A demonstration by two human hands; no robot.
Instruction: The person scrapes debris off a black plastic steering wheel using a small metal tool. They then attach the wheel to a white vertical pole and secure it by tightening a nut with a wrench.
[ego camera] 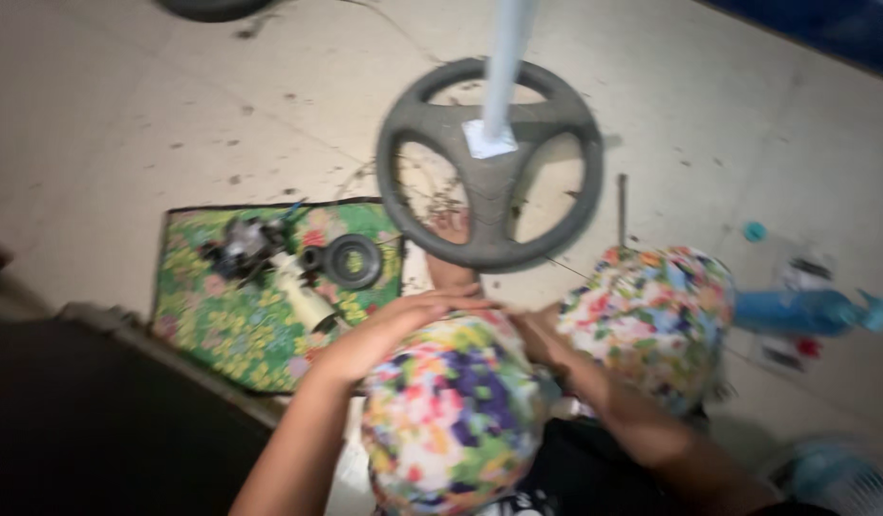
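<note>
- Head view, blurred. Left hand [389,330] lay flat, palm down, fingers together and stretched toward the right, resting across the top of the left knee [451,411] in flowered cloth. It gripped nothing.
- Right hand [542,334] sat between the two knees, just under the rim of the wheel; fingers smeared by motion, so I could not tell whether they were closed or spread. Right forearm ran down to the lower right, across the right knee [656,311].
- Grey three-spoke steering wheel [489,162] stood just ahead of both hands, tilted, mounted on a pale pole [506,67] rising out of the top edge. Neither hand clearly touched it.
- No true containers. A flowered mat [226,325] lay on the floor to the left, carrying a dark metal part [243,247], a white cylinder [303,296] and a black ring-shaped piece [351,261].
- Floor [126,115] was pale, speckled with dirt. A blue bottle-like object [804,311] lay at the right; a thin rod [622,205] beside the wheel.
</note>
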